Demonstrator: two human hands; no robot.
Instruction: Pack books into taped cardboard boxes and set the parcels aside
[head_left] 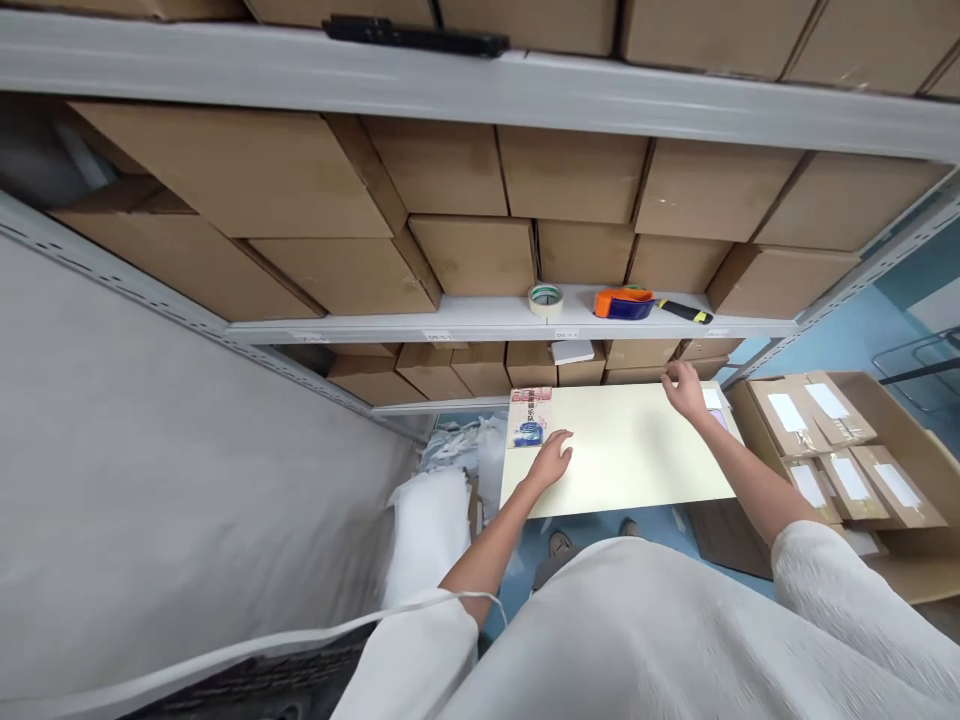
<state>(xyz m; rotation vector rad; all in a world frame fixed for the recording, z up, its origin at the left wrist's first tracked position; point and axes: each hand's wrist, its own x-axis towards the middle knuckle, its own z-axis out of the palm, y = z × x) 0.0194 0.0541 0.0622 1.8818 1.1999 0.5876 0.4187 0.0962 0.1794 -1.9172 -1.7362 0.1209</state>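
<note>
A pale cream board lies level in front of the shelf. My left hand is over its left part, fingers apart and holding nothing, beside a printed item with red and blue colouring at the left corner. Over the board's far right part is my right hand, its fingers bent downward; whether they hold anything is hidden. Close to the right forearm lie a small white label and a purple piece, partly covered by the arm.
Brown boxes fill the metal shelf. On its ledge are a tape roll, an orange and blue tape dispenser and a black-yellow cutter. At right, a large carton holds several labelled parcels. White bags stand at left.
</note>
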